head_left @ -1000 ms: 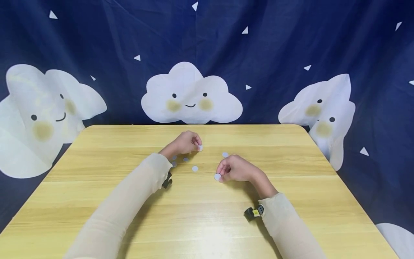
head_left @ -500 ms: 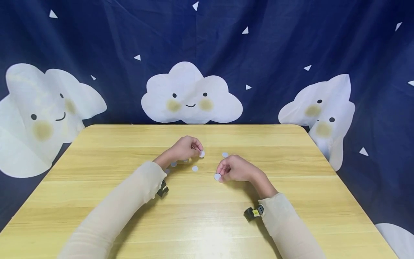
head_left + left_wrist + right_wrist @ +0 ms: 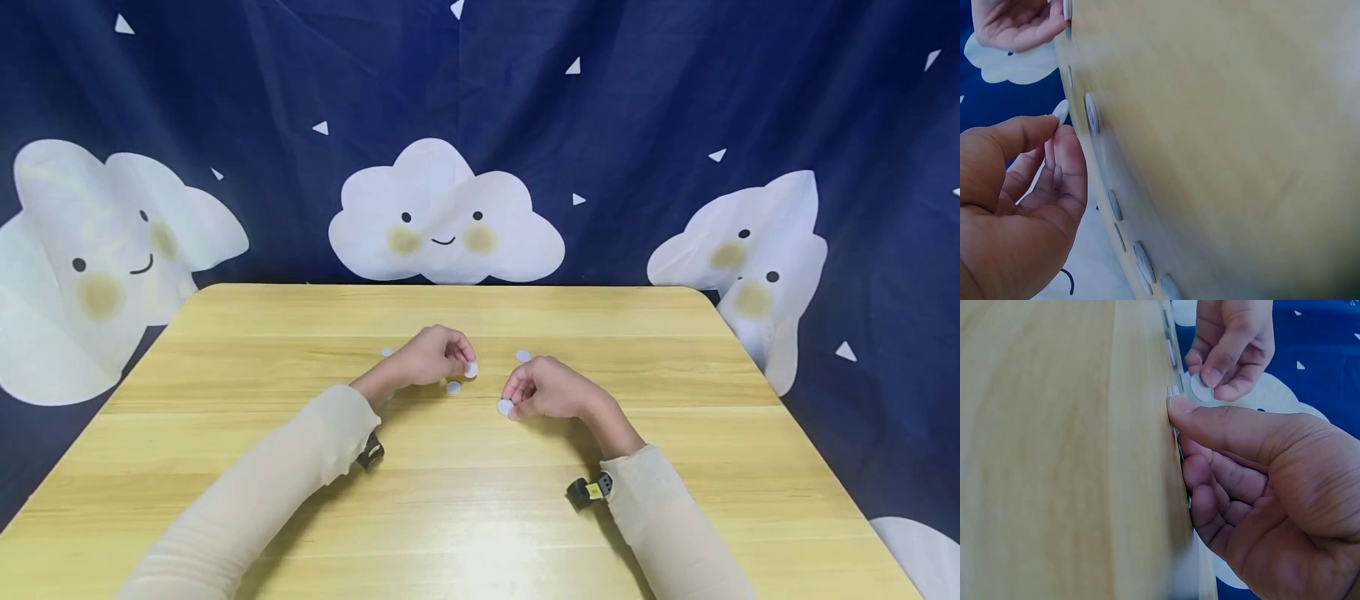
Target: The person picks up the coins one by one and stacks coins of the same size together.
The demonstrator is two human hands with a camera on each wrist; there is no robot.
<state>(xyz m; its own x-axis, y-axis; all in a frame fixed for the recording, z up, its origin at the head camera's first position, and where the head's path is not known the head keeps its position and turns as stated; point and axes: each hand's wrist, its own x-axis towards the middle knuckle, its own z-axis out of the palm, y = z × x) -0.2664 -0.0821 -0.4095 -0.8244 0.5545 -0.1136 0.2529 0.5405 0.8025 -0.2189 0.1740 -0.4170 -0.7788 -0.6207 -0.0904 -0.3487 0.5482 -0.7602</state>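
Note:
My left hand (image 3: 431,357) pinches a small round white disc (image 3: 471,369) between thumb and fingertips; in the left wrist view this disc (image 3: 1060,111) is held tilted, above the table. My right hand (image 3: 551,389) holds another pale disc (image 3: 506,407) under its thumb, low at the tabletop. Seen edge-on in the right wrist view, what it holds looks like thin stacked discs (image 3: 1173,391). One loose disc (image 3: 453,387) lies between the hands, and another (image 3: 522,356) sits just beyond the right hand. My left hand and wrist partly hide several more.
The wooden table (image 3: 450,508) reaches back to a dark blue curtain (image 3: 630,125) with printed clouds. A loose disc (image 3: 387,352) lies behind the left wrist. Several grey discs (image 3: 1141,259) show in a scattered group in the left wrist view.
My left hand has come nearer across the table with its disc, toward the right hand. The right hand stays in place, still holding its disc. The head view has tilted slightly.

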